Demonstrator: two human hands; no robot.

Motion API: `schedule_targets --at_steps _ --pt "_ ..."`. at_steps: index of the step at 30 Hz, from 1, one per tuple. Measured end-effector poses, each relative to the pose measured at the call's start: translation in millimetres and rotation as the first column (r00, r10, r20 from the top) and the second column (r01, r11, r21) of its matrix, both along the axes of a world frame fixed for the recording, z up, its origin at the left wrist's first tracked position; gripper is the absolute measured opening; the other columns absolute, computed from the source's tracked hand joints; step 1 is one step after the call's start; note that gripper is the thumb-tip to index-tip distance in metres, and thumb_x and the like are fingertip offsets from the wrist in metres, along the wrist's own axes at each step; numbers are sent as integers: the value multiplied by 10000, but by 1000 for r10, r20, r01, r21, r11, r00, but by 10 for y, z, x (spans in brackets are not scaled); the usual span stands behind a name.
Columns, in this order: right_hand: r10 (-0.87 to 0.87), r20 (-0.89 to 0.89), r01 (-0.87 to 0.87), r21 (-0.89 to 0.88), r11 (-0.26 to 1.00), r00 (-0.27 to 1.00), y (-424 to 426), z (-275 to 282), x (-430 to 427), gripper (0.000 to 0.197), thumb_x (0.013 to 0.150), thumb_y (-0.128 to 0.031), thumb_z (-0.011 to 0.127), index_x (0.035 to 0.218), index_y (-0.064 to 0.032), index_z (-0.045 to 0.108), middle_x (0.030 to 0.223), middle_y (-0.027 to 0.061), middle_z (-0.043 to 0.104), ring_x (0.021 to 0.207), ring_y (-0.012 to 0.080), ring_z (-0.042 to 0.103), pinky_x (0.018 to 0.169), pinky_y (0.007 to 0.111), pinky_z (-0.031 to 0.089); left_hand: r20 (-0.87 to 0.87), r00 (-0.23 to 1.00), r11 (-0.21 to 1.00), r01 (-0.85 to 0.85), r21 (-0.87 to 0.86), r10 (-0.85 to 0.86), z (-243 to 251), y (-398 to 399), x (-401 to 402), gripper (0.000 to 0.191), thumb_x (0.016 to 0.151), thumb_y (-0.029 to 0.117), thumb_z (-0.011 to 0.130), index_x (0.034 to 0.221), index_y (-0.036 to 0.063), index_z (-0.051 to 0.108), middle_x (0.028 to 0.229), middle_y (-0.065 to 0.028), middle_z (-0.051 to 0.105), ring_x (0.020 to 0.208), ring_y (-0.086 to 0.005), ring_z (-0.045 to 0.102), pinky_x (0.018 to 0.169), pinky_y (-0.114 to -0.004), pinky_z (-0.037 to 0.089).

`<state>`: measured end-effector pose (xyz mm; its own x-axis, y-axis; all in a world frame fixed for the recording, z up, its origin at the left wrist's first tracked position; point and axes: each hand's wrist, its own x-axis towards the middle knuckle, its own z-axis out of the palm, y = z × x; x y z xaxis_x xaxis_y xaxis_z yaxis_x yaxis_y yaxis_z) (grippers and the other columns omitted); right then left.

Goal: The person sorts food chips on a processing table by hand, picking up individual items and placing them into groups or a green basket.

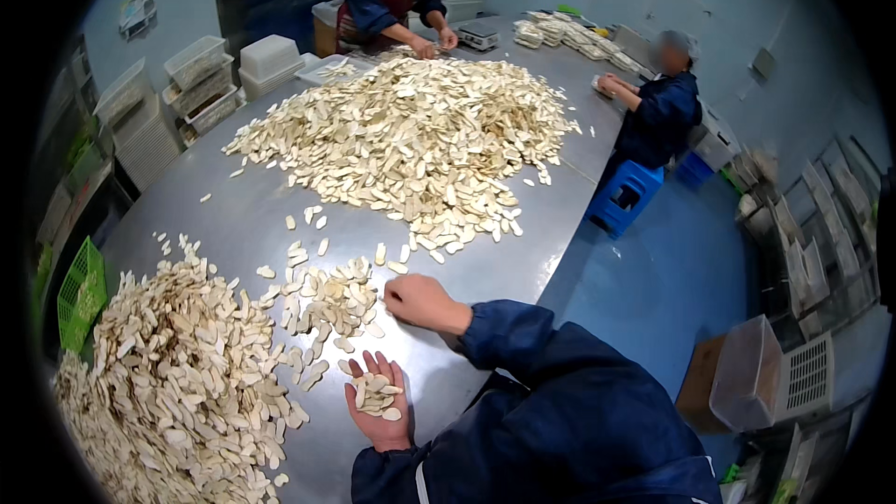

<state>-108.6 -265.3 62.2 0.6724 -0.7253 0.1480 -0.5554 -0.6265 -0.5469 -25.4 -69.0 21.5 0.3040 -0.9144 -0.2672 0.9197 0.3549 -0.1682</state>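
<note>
My left hand [369,427] is palm up at the table's near side, cupping several pale dried slices [376,394]. My right hand [423,302] reaches over the metal table from the right, fingers curled and knuckles up. Its fingertips are hidden, so whether it pinches a slice cannot be told. Just left of it lies a small heap of slices [343,297], some loose pieces around it. A large, browner heap [185,371] fills the near left. Farther back spreads a broad heap of paler slices [434,133].
Across the metal table [245,213] one person handles slices near a scale [478,36]. Another sits at right, beside packed bags [574,38] and a blue stool [625,197]. A green basket [82,294] and stacked white tubs [269,63] line the left.
</note>
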Motion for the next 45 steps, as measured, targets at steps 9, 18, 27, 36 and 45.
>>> schedule_targets --at_steps 9,18,27,36,45 --pt "378 23 -300 654 694 925 91 176 -124 299 821 -245 597 1027 -30 622 728 114 658 636 218 639 585 308 489 -118 993 1000 4 -4 -4 -223 -12 8 389 968 366 359 1200 128 560 1277 -86 523 1137 -248 487 995 -442 363" --pt "-36 135 -3 281 960 990 -815 7 48 419 798 -248 649 1137 -15 576 876 161 632 773 246 621 693 352 506 -66 997 999 44 -11 -44 -9 16 16 362 950 355 395 1163 108 553 1060 -83 546 907 -238 502 707 -346 421" --pt "415 101 -405 -102 909 904 -83 -82 698 415 739 -169 672 1122 -33 585 1232 190 508 1094 354 506 900 383 432 -61 995 992 70 -103 -76 -101 79 20 339 961 349 402 1150 124 572 1072 -86 550 933 -211 490 730 -325 425" --pt "3 171 1 -21 1000 985 -852 -74 42 258 798 -152 617 1019 -20 634 876 139 656 787 288 617 720 342 489 -80 992 987 81 -141 -93 -115 11 -28 335 956 345 425 1178 116 529 1084 -85 560 936 -233 515 733 -335 439" --pt "381 140 -324 -313 893 914 70 -94 779 280 765 -184 647 1016 -63 620 993 116 571 932 304 558 771 395 474 -58 993 990 97 -104 -104 -145 43 11 337 957 348 415 1174 131 554 1078 -84 553 937 -211 490 734 -329 426"
